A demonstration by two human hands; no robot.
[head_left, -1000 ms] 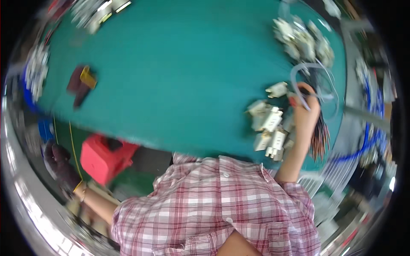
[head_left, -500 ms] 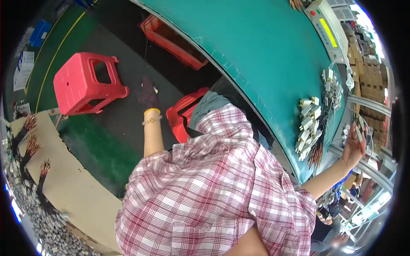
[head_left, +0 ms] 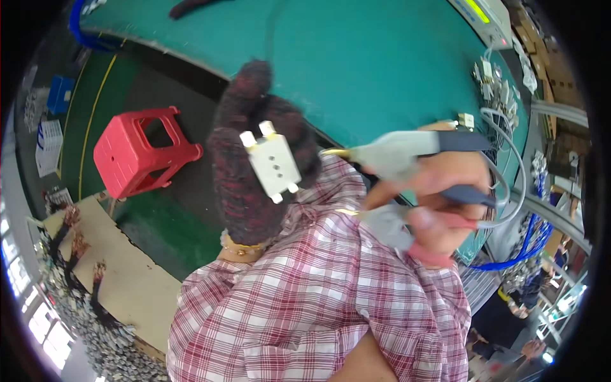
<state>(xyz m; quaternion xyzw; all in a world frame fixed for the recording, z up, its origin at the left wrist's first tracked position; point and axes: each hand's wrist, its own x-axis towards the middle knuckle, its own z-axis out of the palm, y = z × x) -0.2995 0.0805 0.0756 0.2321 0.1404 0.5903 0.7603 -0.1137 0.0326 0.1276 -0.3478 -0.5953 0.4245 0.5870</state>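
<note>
My left hand (head_left: pixel 254 153), in a dark knitted glove, is raised close to the camera. It holds a small white plastic connector block (head_left: pixel 273 167) with brass pins at its top corners. My right hand (head_left: pixel 445 197), bare with a pink cover on one fingertip, is just to the right of it. It grips thin wires (head_left: pixel 394 151) ending in grey-sleeved terminals that point left toward the block, about a hand's width apart from it. The terminals are blurred. My plaid shirt (head_left: pixel 318 305) fills the lower middle.
A green-topped table (head_left: pixel 356 57) curves across the top, with several white connectors and wires (head_left: pixel 496 83) at its far right. A red plastic stool (head_left: pixel 143 149) stands on the floor at left. A tan board (head_left: pixel 121 280) with dark wire bundles lies at lower left. Blue cables (head_left: pixel 515 258) hang at right.
Both hands have come up near the camera. The left hand, which hung low by the stool, now holds the white block; the right has left the table edge with wires in it.
</note>
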